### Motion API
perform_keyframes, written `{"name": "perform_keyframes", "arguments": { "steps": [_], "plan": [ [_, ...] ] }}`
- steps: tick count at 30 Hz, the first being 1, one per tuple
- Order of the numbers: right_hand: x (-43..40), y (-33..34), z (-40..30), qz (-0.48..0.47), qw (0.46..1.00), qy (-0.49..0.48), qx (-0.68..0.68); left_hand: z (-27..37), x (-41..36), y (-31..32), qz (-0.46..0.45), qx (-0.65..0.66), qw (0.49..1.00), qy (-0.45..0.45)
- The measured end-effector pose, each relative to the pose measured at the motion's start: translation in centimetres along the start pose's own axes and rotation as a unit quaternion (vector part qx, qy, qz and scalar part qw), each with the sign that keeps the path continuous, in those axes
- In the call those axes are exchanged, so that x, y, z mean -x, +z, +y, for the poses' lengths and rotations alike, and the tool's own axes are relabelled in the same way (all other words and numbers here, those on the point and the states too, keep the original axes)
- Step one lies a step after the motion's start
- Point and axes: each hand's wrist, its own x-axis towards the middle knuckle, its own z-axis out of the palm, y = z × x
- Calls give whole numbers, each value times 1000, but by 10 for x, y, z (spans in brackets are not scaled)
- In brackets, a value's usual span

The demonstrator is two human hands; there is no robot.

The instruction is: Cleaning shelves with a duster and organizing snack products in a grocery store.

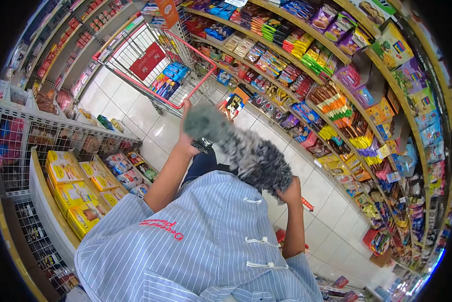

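A fluffy grey feather duster (254, 154) stretches across the space before my chest, its far end blurred. My right hand (289, 190) is closed around its near end, and a short red handle (308, 204) pokes out beyond the fist. My left hand (186, 126) is raised behind the duster's far end, thumb up. Fingers show at the lower edge of a black and orange snack packet (235, 105), which my left hand appears to hold; the duster hides most of this grip. Something dark and shiny (202, 144) is at my left wrist.
Ahead stands a red-rimmed shopping cart (148, 85) with blue packets (175, 71) in it. Snack shelves (324, 109) curve along the right. Yellow boxes (77, 192) and a white wire rack (56, 130) are close on the left. Below is a tiled floor (326, 230).
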Motion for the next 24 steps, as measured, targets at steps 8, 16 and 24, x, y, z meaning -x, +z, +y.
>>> {"name": "perform_keyframes", "arguments": {
  "steps": [8,16,24],
  "plan": [
    [18,17,41,178,960,122,-180,-38,-8,-61,-107,179,970,-123],
    [32,37,89,105,994,13,41,-35,-12,-60,-190,138,964,-128],
    [3,27,38,235,949,116,-175,-9,-17,-71,-111,164,978,-69]
  ]
}}
